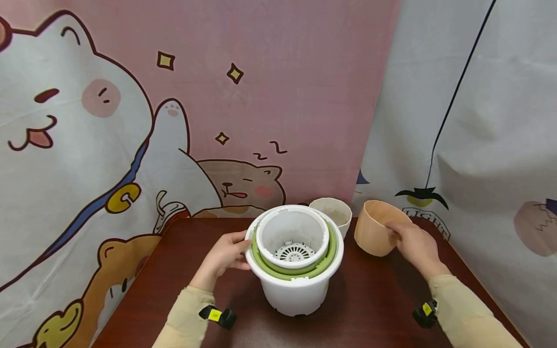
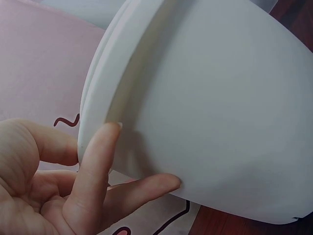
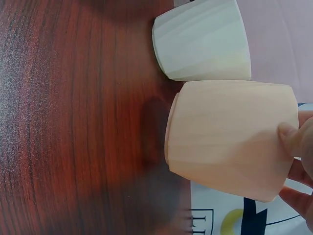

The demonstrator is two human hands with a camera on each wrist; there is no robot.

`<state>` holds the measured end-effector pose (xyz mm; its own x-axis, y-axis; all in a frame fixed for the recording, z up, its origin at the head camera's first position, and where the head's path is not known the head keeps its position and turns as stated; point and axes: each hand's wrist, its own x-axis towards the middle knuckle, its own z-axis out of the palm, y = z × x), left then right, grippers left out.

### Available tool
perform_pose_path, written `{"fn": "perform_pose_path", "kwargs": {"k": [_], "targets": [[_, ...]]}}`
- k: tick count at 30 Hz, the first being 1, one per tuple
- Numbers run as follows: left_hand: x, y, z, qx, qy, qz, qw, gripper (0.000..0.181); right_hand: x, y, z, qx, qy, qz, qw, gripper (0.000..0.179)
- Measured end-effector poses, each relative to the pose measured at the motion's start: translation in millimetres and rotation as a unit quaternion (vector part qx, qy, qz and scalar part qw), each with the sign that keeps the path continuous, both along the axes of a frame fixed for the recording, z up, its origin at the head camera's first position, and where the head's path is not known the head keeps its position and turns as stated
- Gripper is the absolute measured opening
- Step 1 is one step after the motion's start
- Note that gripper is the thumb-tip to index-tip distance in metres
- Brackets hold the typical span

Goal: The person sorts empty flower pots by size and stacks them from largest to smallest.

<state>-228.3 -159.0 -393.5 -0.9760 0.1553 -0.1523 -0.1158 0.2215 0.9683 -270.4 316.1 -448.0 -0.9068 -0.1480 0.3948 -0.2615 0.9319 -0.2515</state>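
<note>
A large white flowerpot (image 1: 296,295) stands upright on the table, with a green pot (image 1: 332,246) nested inside it. Innermost sits a smaller white pot (image 1: 292,227) with a slotted bottom. My left hand (image 1: 224,256) holds the large pot's rim on its left side; the left wrist view shows fingertips (image 2: 168,181) against its outer wall. On the right, my right hand (image 1: 413,241) pinches the rim of a peach-coloured flowerpot (image 3: 230,134), which leans to one side. Whether its base touches the table, I cannot tell.
An off-white pot (image 1: 335,209) stands behind the nested pots, partly hidden by them and close to the peach one. The dark red wooden table (image 1: 174,270) ends at a cartoon-printed cloth (image 1: 304,96) behind and at both sides.
</note>
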Motion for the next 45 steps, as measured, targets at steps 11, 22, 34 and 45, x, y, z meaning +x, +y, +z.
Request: {"fn": "perform_pose_path", "kwargs": {"k": [11,22,34,45], "targets": [[-0.7,0.7,0.8,0.003,0.001,-0.003,1.0000,0.047,10.8,0.7,13.6,0.003,0.000,0.002,1.0000,0.030],[-4.6,-0.8,-5.6,0.008,0.003,-0.003,1.0000,0.045,21.7,1.5,28.5,0.007,0.026,0.021,0.9994,0.031],[-3.8,-1.7,-6.0,0.006,0.009,-0.004,0.9999,0.045,34.7,4.0,46.9,0.001,0.037,0.035,0.9987,0.029],[-2.7,-2.3,-5.3,0.008,0.007,-0.006,0.9999,0.046,39.1,-1.6,58.0,-0.011,0.066,0.040,0.9969,0.029]]}}
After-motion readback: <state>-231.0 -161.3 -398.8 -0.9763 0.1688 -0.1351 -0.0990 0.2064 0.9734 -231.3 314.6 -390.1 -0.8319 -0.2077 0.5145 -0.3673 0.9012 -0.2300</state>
